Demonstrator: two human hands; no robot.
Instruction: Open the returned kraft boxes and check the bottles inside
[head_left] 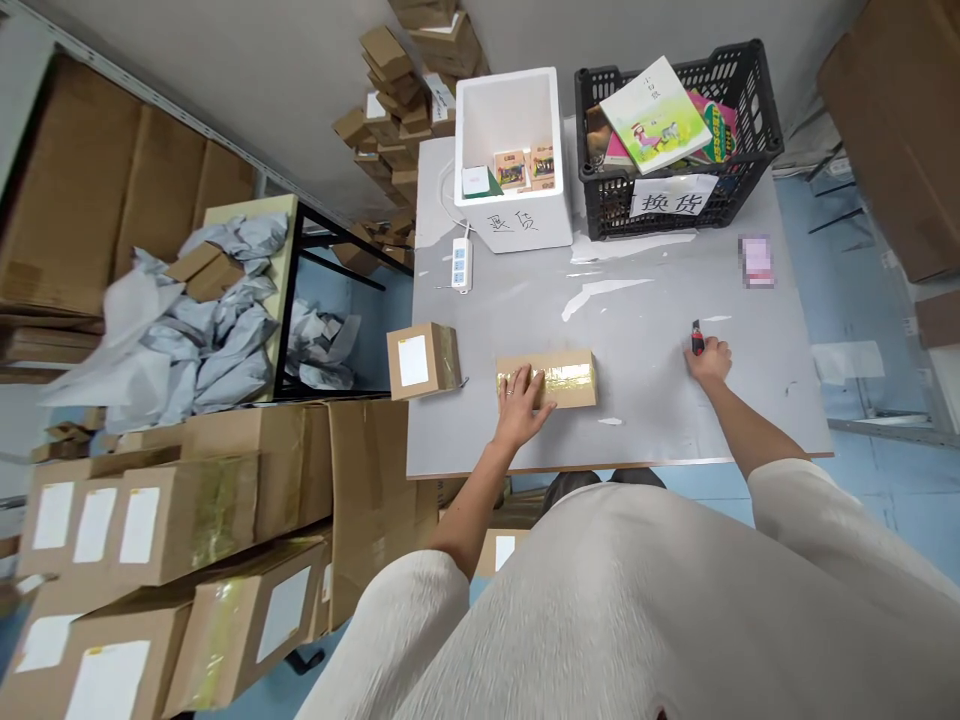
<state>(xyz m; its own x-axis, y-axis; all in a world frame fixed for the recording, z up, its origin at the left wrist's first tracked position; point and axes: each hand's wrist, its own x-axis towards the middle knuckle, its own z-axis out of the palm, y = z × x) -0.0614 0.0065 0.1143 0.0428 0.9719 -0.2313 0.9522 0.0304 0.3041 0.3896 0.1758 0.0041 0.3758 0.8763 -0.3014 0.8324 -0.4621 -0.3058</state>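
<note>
Head camera is showing your left hand (523,403) lying flat, fingers spread, on the taped cardboard parcel (551,379) sitting near the front edge of the grey table (645,290). Your right hand (709,358) is resting well apart to the right, fingers curling shut around a red-tipped cutter (697,338). Another labelled box (421,360) is sitting just left of the parcel.

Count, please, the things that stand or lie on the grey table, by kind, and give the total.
Taped cardboard parcels: 2, one under the left hand at, one at the table's left edge
White foam box: 1
Black plastic crate: 1
White power strip: 1
Red-handled cutter, at the right hand: 1
Total: 6
</note>
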